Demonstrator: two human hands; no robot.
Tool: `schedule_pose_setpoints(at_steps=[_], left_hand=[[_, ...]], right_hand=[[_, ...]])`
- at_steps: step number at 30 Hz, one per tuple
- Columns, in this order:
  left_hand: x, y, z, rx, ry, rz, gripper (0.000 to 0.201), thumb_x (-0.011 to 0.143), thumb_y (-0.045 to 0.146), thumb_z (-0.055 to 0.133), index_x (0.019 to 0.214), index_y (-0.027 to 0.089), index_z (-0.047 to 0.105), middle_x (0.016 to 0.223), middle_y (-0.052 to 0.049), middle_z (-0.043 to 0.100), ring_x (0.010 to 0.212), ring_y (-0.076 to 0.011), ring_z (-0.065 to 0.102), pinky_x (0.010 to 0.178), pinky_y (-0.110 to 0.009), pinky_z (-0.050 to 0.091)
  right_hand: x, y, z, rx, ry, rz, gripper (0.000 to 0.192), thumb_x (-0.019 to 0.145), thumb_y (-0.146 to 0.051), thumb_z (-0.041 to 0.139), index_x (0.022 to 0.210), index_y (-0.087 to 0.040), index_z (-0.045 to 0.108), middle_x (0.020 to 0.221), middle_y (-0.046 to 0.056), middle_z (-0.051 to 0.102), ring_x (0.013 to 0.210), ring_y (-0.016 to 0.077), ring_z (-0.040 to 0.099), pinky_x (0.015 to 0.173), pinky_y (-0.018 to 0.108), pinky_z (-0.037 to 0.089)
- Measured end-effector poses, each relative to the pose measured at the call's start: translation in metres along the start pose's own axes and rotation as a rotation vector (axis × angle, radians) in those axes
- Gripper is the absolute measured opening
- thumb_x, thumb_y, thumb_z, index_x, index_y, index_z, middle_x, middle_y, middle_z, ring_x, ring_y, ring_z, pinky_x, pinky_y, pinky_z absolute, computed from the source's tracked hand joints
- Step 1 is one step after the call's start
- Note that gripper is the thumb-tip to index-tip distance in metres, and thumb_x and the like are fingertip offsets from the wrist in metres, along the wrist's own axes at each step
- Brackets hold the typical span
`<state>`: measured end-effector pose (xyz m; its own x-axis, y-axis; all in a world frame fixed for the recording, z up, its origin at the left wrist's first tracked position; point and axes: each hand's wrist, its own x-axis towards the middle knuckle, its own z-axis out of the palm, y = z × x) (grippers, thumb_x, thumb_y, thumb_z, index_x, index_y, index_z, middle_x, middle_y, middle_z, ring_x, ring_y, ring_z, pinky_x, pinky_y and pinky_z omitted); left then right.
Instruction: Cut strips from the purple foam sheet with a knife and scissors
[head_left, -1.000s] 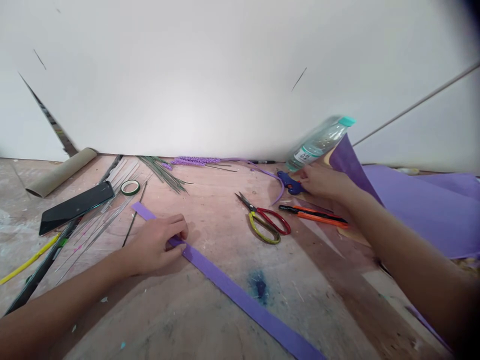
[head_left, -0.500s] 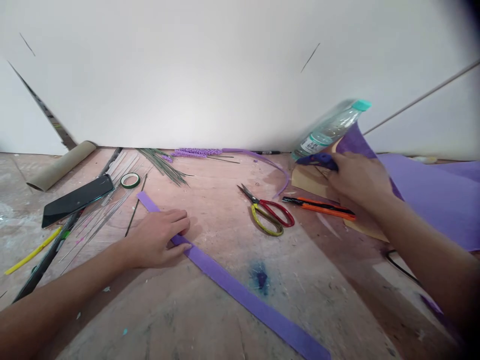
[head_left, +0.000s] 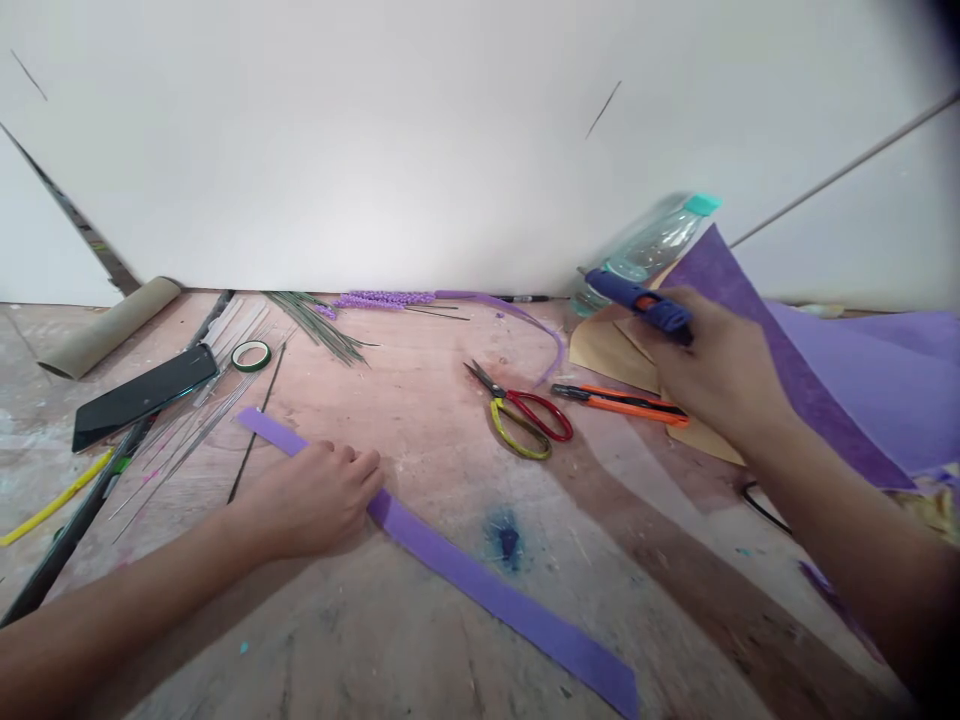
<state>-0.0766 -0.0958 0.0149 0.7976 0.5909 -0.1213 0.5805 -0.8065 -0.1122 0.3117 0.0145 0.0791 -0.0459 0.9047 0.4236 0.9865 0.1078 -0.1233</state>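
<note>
My left hand point(head_left: 322, 500) is closed over a long purple strip point(head_left: 495, 600), which slants across the table. One end of it sticks out to the upper left of my fist, the longer part to the lower right. In my right hand point(head_left: 716, 370) is a blue glue gun point(head_left: 634, 302), raised above the table with its nozzle toward the left. Below it lie tan paper point(head_left: 611, 350) and an orange utility knife point(head_left: 630, 402). Scissors point(head_left: 523, 415) with one red and one yellow handle rest between my hands.
A plastic bottle point(head_left: 652, 245) leans at the white wall, near purple sheets point(head_left: 862, 370). Purple beaded sprigs point(head_left: 382, 299) and green stems point(head_left: 322, 325) lie along the back. At left are a cardboard tube point(head_left: 109, 328), a phone point(head_left: 142, 397), a tape roll point(head_left: 250, 356) and thin wires point(head_left: 184, 440).
My right hand has lifted the glue gun from beside the bottle and turned it. My left hand has curled tighter over the strip. The view has shifted slightly.
</note>
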Motion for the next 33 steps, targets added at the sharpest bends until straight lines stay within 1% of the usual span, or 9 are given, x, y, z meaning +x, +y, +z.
schedule_pose_setpoints(at_steps=[3, 7, 13, 16, 19, 22, 27, 30, 33], left_hand=[[0.0, 0.01, -0.004, 0.06, -0.029, -0.039, 0.014, 0.092, 0.012, 0.054, 0.094, 0.013, 0.068, 0.09, -0.011, 0.065, 0.069, -0.0274, 0.064, 0.051, -0.036, 0.04], [-0.001, 0.019, -0.008, 0.088, -0.055, -0.101, 0.019, 0.092, 0.009, 0.052, 0.103, 0.011, 0.067, 0.095, -0.012, 0.066, 0.072, -0.0276, 0.066, 0.05, -0.035, 0.043], [0.001, 0.014, -0.009, 0.063, -0.047, -0.195, 0.016, 0.094, 0.011, 0.048, 0.099, 0.013, 0.064, 0.094, -0.011, 0.065, 0.073, -0.0254, 0.068, 0.051, -0.032, 0.045], [0.002, 0.001, -0.008, 0.043, -0.016, -0.271, 0.019, 0.099, 0.014, 0.041, 0.098, 0.013, 0.061, 0.093, -0.011, 0.065, 0.072, -0.0258, 0.069, 0.051, -0.033, 0.044], [0.001, -0.009, -0.008, 0.008, 0.017, -0.276, 0.024, 0.104, 0.024, 0.037, 0.098, 0.015, 0.059, 0.092, -0.009, 0.065, 0.073, -0.0263, 0.07, 0.054, -0.035, 0.046], [-0.002, -0.011, -0.006, -0.041, 0.038, -0.212, 0.023, 0.104, 0.035, 0.043, 0.099, 0.018, 0.057, 0.096, -0.008, 0.066, 0.078, -0.0258, 0.07, 0.059, -0.036, 0.048], [-0.008, -0.011, 0.002, -0.102, 0.07, -0.178, 0.018, 0.103, 0.032, 0.043, 0.107, 0.019, 0.055, 0.094, -0.005, 0.068, 0.076, -0.0241, 0.07, 0.06, -0.035, 0.045], [-0.009, -0.01, 0.007, -0.117, 0.155, -0.166, 0.019, 0.104, 0.03, 0.04, 0.109, 0.018, 0.054, 0.088, -0.003, 0.069, 0.071, -0.0239, 0.069, 0.057, -0.036, 0.043], [-0.008, -0.002, 0.009, -0.142, 0.27, -0.042, 0.021, 0.106, 0.026, 0.036, 0.102, 0.018, 0.055, 0.081, -0.002, 0.067, 0.064, -0.0217, 0.066, 0.055, -0.036, 0.041]], right_hand=[[-0.027, -0.018, 0.005, 0.231, 0.005, -0.114, 0.03, 0.097, -0.036, 0.047, 0.121, -0.026, 0.061, 0.105, 0.014, 0.069, 0.098, 0.0368, 0.065, 0.084, 0.05, 0.052], [-0.074, -0.048, 0.01, 0.32, -0.057, -0.239, 0.035, 0.092, -0.03, 0.055, 0.126, -0.022, 0.058, 0.117, 0.015, 0.068, 0.108, 0.0367, 0.064, 0.093, 0.054, 0.051], [-0.15, -0.089, 0.011, 0.39, -0.255, -0.361, 0.071, 0.095, -0.042, 0.061, 0.155, -0.022, 0.027, 0.143, 0.02, 0.055, 0.129, 0.0376, 0.056, 0.103, 0.054, 0.05], [-0.169, -0.095, 0.016, 0.324, -0.313, -0.446, 0.093, 0.089, -0.051, 0.069, 0.159, -0.021, 0.017, 0.133, 0.02, 0.059, 0.12, 0.0403, 0.059, 0.099, 0.06, 0.05], [-0.164, -0.085, 0.019, 0.28, -0.334, -0.453, 0.097, 0.087, -0.044, 0.072, 0.16, -0.022, 0.014, 0.129, 0.019, 0.061, 0.115, 0.0388, 0.061, 0.096, 0.059, 0.052], [-0.141, -0.062, 0.018, 0.239, -0.3, -0.485, 0.091, 0.088, -0.032, 0.069, 0.161, -0.022, 0.016, 0.132, 0.02, 0.061, 0.117, 0.0389, 0.061, 0.096, 0.056, 0.053], [-0.103, -0.026, 0.015, 0.083, -0.236, -0.562, 0.071, 0.084, -0.024, 0.063, 0.152, -0.024, 0.041, 0.136, 0.021, 0.062, 0.116, 0.0441, 0.062, 0.086, 0.058, 0.053], [-0.091, -0.024, 0.016, 0.203, -0.209, -0.607, 0.059, 0.085, -0.025, 0.059, 0.143, -0.025, 0.049, 0.13, 0.017, 0.065, 0.114, 0.041, 0.062, 0.084, 0.054, 0.053], [-0.081, -0.042, 0.019, 0.364, -0.169, -0.68, 0.04, 0.091, -0.026, 0.055, 0.132, -0.024, 0.056, 0.112, 0.014, 0.07, 0.096, 0.0317, 0.064, 0.076, 0.044, 0.051]])
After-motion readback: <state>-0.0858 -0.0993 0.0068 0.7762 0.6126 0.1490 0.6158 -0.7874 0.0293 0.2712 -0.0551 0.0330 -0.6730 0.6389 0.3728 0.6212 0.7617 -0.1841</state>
